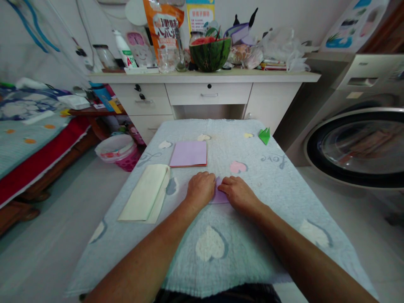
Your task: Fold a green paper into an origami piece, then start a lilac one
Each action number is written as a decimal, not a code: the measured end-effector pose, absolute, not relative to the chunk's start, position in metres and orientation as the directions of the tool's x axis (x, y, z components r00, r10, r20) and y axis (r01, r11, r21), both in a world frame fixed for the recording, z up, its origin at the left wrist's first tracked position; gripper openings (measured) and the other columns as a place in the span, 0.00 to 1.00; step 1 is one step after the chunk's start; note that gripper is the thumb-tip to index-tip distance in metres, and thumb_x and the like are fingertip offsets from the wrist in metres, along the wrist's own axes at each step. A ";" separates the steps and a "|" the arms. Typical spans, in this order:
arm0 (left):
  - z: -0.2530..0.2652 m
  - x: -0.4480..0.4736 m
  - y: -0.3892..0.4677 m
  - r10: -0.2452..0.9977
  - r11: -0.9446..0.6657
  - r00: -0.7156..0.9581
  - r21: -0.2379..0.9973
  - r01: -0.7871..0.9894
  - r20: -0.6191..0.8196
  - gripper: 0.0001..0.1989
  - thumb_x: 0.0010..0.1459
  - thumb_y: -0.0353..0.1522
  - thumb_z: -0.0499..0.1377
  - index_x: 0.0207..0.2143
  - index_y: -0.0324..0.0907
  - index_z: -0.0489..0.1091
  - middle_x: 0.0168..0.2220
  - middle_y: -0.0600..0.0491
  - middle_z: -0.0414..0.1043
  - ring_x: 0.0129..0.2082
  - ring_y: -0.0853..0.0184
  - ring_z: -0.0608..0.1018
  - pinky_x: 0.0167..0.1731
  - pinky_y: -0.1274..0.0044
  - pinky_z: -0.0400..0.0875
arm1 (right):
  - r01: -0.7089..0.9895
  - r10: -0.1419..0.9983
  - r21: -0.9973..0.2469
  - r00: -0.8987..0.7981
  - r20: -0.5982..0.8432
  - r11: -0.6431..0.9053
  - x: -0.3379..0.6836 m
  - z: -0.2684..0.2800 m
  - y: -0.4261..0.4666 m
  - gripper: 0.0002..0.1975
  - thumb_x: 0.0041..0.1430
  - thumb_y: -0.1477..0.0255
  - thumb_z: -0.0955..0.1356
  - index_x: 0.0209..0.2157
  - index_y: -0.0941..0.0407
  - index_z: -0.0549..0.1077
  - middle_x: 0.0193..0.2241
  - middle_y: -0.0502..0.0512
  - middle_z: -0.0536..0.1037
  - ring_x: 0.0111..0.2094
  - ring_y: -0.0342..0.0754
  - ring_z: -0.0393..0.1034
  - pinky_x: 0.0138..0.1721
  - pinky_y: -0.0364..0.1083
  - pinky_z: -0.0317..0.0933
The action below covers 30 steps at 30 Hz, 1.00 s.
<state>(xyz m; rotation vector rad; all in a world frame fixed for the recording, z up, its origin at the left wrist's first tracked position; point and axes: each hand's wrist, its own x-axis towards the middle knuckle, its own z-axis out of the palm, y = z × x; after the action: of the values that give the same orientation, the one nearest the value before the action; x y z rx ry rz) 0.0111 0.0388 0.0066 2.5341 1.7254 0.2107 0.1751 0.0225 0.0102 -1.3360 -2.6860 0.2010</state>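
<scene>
The sheet (220, 198) and the stack (188, 153) are smooth, matt paper; the green piece (264, 136) looks like paper too. The cloth (252, 244) is matt and slightly rough. The pouch (166, 29) is glossy plastic, the bag (279, 44) thin, crinkled plastic, the jar (107, 57) clear glass. The washer (331, 92) looks smooth and metallic, its dark door (360, 147) glossy. The bed frame (22, 210) is polished wood.

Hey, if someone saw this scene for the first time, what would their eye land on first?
Probably the cut watermelon on the pale counter at the back, just right of a bright orange bag. Next, likely the left hand and right hand, close together on a small purple paper on the table. A green folded paper also stands out near the table's far right corner.
</scene>
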 end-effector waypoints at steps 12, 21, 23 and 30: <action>0.005 0.011 0.031 0.922 -0.377 0.361 0.118 0.919 0.141 0.08 0.63 0.27 0.49 0.41 0.43 0.66 0.40 0.48 0.69 0.42 0.60 0.71 0.42 0.71 0.66 | 0.831 0.830 -0.119 -0.553 -0.067 0.544 0.165 0.033 0.010 0.09 0.62 0.72 0.64 0.41 0.57 0.76 0.40 0.58 0.75 0.41 0.51 0.67 0.41 0.47 0.57; 0.006 0.001 0.023 0.914 -0.405 0.402 0.149 0.902 0.048 0.10 0.63 0.27 0.47 0.41 0.42 0.66 0.43 0.48 0.66 0.40 0.63 0.72 0.40 0.73 0.67 | 0.855 0.855 -0.045 -0.518 -0.029 0.516 0.159 0.026 0.003 0.10 0.63 0.70 0.63 0.44 0.57 0.71 0.43 0.60 0.73 0.43 0.54 0.66 0.39 0.49 0.58; 0.009 -0.004 0.019 0.903 -0.423 0.430 0.205 0.883 0.013 0.08 0.62 0.30 0.51 0.42 0.42 0.66 0.44 0.48 0.66 0.44 0.62 0.71 0.44 0.72 0.66 | 0.861 0.862 -0.035 -0.507 -0.011 0.507 0.158 0.024 0.001 0.11 0.63 0.67 0.63 0.44 0.57 0.71 0.43 0.60 0.73 0.44 0.55 0.65 0.40 0.50 0.58; 0.002 -0.027 -0.008 0.917 -0.399 0.397 0.188 0.898 0.049 0.22 0.62 0.40 0.54 0.58 0.52 0.58 0.59 0.48 0.57 0.55 0.54 0.62 0.52 0.62 0.60 | 0.911 0.912 -0.033 -0.411 0.010 0.411 0.149 0.021 -0.008 0.16 0.62 0.60 0.63 0.45 0.57 0.69 0.45 0.62 0.71 0.46 0.58 0.63 0.44 0.53 0.56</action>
<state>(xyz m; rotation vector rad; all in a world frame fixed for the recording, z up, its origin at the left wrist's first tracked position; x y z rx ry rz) -0.0273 -0.0077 0.0016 2.5132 1.6421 0.2182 0.1487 -0.0083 0.0212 -1.6902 -2.6166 0.0350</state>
